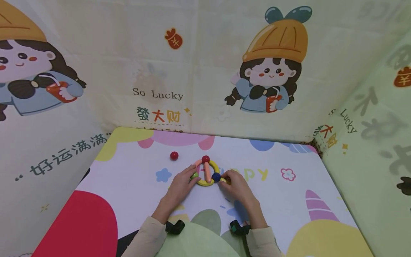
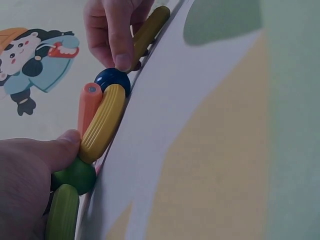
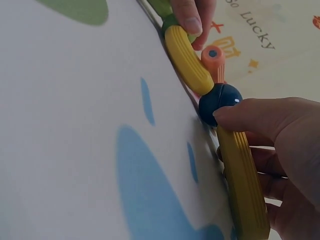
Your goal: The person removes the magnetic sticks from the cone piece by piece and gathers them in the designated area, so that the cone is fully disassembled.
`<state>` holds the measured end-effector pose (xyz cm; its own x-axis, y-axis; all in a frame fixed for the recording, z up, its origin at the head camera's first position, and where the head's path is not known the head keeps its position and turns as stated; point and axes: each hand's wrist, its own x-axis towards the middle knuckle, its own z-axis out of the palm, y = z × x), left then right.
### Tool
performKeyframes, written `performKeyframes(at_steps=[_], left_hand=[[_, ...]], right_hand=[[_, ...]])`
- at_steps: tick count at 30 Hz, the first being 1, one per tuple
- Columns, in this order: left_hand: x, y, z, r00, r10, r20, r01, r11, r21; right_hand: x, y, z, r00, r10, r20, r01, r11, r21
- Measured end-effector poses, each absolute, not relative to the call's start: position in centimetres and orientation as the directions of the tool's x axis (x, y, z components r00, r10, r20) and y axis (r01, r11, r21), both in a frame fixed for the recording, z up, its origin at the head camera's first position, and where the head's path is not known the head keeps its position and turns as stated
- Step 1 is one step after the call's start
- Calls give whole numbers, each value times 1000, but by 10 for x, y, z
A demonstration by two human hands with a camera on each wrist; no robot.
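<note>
A ring of toy magnetic rods and balls lies on the table. It has curved yellow rods, a red ball at its far side and a straight pink rod reaching inward from that ball. My left hand grips the green ball at the ring's left; a green rod extends from that ball. At the ring's right, my right hand holds a straight yellow rod against the blue ball, thumb at their joint. The right fingers are partly hidden behind this rod.
One loose red ball sits beyond the ring, to its left. Printed cloth walls stand along the back and sides of the patterned table.
</note>
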<state>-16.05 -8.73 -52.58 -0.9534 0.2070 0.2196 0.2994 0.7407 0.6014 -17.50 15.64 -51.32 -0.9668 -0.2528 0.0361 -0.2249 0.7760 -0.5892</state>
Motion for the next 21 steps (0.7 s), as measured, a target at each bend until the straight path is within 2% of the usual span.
performKeyframes(at_steps=[21], left_hand=[[-160,-86,-525,-958,201,207,286,743,605]], right_hand=[[-174,157,-518,-959,-257,121,-277,754,-596]])
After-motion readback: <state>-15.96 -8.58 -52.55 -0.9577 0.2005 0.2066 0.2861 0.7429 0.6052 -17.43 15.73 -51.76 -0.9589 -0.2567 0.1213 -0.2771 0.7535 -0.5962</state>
